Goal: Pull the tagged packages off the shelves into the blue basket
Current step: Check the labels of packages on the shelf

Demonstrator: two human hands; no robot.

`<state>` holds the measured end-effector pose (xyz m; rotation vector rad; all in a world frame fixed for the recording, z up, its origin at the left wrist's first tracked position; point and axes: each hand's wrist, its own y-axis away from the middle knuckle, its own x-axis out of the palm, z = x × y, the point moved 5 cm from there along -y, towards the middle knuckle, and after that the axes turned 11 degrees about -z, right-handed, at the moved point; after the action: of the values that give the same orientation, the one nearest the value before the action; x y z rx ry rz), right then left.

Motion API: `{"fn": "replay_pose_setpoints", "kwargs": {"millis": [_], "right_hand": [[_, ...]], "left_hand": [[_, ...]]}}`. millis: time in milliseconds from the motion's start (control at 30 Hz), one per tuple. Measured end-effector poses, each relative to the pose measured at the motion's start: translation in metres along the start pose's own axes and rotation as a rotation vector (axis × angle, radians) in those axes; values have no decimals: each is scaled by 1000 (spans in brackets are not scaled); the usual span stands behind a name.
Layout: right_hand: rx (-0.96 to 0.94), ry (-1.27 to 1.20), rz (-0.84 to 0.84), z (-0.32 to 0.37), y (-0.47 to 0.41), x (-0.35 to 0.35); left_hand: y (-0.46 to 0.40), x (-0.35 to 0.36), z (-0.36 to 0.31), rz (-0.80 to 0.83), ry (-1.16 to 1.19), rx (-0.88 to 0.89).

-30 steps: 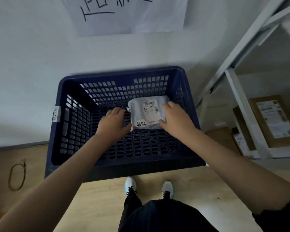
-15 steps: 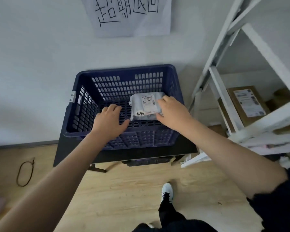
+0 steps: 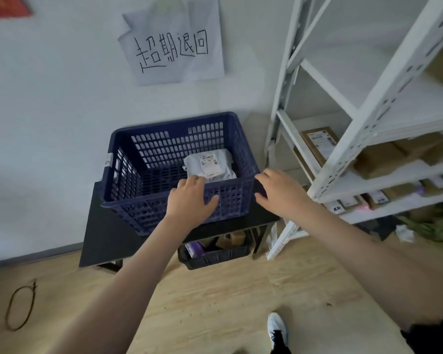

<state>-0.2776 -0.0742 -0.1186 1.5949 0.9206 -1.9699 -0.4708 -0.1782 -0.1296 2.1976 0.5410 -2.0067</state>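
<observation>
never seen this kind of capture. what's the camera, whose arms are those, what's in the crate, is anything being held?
There is no robot here. A person wears one wide-angle camera on the head, looking forward and down, so the two bare arms reaching in from the bottom are their own.

The left hand hovers in front of the near wall of the blue basket, fingers relaxed. The right hand is beside the basket's right corner, also relaxed. Neither holds anything.

The basket sits on a dark low table. Inside it lies one grey package with a white printed label. To the right stands a white shelf rack with brown parcels. A handwritten paper sign hangs on the wall above.
</observation>
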Motion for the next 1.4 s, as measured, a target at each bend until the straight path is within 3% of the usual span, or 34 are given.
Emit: {"fn": "replay_pose_setpoints", "kwargs": {"millis": [333,400,500,633,767,1000,1167,1400], "right_hand": [[84,26,-77,-100,51,-86],[113,43,-105,-197,98,-132],[107,14,-104,-239,111,-141],[62,-7,-120,-238,111,-149],[114,12,-142,-337,143,-181],[224,-44,-221,-482,135,-219],[249,-58,-288,-569,94,-223],[209,-147,-279,-646,52,-217]], "left_hand": [[0,-41,-125,-83,81,34],[0,-49,-241,-150,98,96],[-3,-56,-289,-163,143,100],[-3,-56,-295,-172,116,44],[-13,-55,-403,-271,174,111],[-80,-51,-519,-263,131,104],[-157,-39,-562,-308,100,95],[-242,-18,-608,-241,76,-21]]}}
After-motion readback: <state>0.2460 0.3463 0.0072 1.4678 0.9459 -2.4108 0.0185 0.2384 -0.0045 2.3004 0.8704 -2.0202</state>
